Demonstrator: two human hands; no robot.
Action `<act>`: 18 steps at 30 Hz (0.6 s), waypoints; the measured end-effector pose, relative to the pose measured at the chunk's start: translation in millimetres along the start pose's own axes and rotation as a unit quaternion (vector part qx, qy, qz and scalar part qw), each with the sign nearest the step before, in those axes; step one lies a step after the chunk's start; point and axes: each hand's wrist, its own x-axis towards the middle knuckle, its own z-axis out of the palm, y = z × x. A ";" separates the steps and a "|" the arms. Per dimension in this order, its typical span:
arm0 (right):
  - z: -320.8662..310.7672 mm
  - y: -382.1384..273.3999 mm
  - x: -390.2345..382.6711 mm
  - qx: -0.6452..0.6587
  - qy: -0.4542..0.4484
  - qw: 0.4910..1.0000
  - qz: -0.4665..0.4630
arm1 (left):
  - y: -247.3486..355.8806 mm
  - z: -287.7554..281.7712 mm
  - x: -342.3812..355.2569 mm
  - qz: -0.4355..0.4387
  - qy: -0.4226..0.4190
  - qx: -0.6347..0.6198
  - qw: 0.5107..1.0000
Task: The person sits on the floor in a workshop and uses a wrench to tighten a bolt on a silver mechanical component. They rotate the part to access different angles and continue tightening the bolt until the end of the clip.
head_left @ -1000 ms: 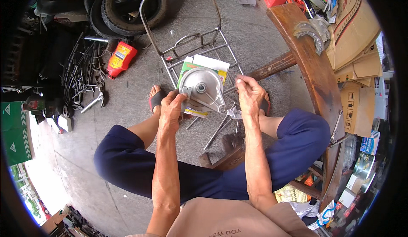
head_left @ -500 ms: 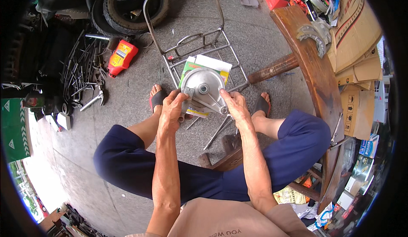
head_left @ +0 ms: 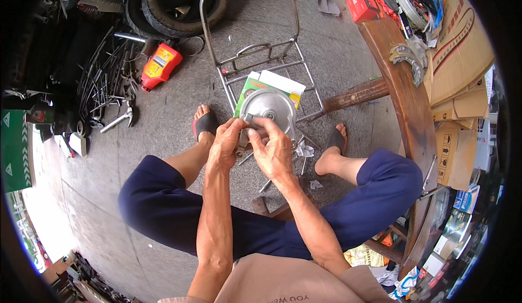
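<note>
A round silver brake plate [head_left: 260, 99] with a hub hole in its middle is held in front of me, over a metal rack. At its lower left edge my left hand [head_left: 224, 142] is closed, its fingertips on the brake plate beside a small metal arm. My right hand [head_left: 273, 150] reaches across the lower part of the plate, thumb and fingers pinched near the same arm and close to the left fingertips. Whatever the right fingertips pinch is hidden. Under the plate lies a green and white cardboard box [head_left: 283, 81] on the metal rack [head_left: 254, 58].
Left on the floor are a red and yellow bottle [head_left: 161, 66], a hammer [head_left: 122, 119] and a heap of metal tools [head_left: 106, 80]. Tyres [head_left: 182, 4] lie beyond. A wooden bench [head_left: 410, 107] carrying curved brake shoes [head_left: 410, 61] stands right. Crumpled paper [head_left: 304, 150] lies near my right foot.
My right hand has left the plate's right edge and moved left across its lower part, beside the left hand. The view has shifted slightly. Crumpled paper now shows on the floor.
</note>
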 end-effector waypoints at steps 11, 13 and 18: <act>27.4 39.5 1.1 0.056 0.128 0.990 0.017 | -15.7 -12.6 12.3 -0.060 -0.039 -0.078 0.994; 29.3 40.6 -2.5 0.101 0.148 0.983 0.027 | -12.6 -3.7 6.7 -0.069 -0.017 -0.101 0.992; 19.1 28.0 -21.0 0.249 0.099 0.940 0.212 | -20.6 5.4 -6.2 -0.032 0.027 -0.091 0.995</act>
